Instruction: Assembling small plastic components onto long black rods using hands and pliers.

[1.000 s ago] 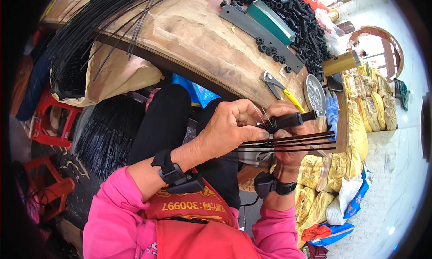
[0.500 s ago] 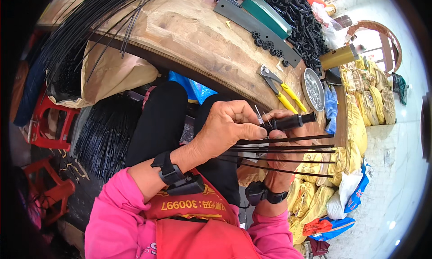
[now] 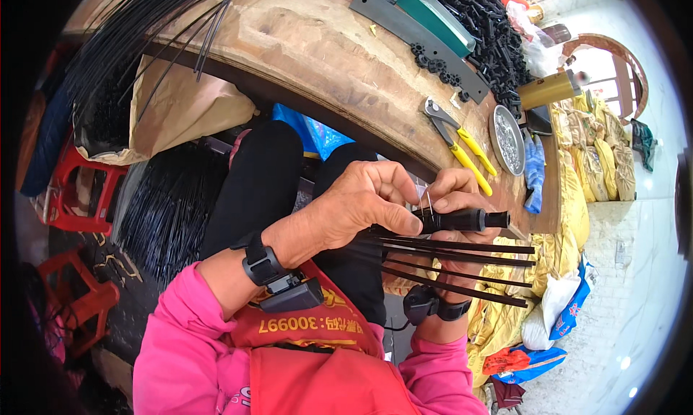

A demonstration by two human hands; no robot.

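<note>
My right hand (image 3: 462, 195) is closed round a black tube-shaped umbrella frame piece (image 3: 465, 221), held level above my lap at the table edge. Several flat black ribs (image 3: 498, 260) fan out below it, passing in front of my right wrist. My left hand (image 3: 354, 202) comes in from the left with its fingers curled in a pinch. Its thumb lies against the left end of the black piece, and its fingertips are at a thin metal wire (image 3: 430, 201) standing up from that piece. The wire's lower end is hard to make out.
On the wooden table (image 3: 310, 47) lie yellow-handled pliers (image 3: 462, 148), a round metal dish (image 3: 507, 141) of small shiny bits, a grey bar (image 3: 419, 43) and a heap of black parts (image 3: 484, 25). Long black rods (image 3: 137, 36) overhang the left. Red stools (image 3: 79, 198) stand below.
The left fingers have shifted slightly at the wire, which shows more upright. The ribs hang a little lower, and the right fingers have moved closer to the wire.
</note>
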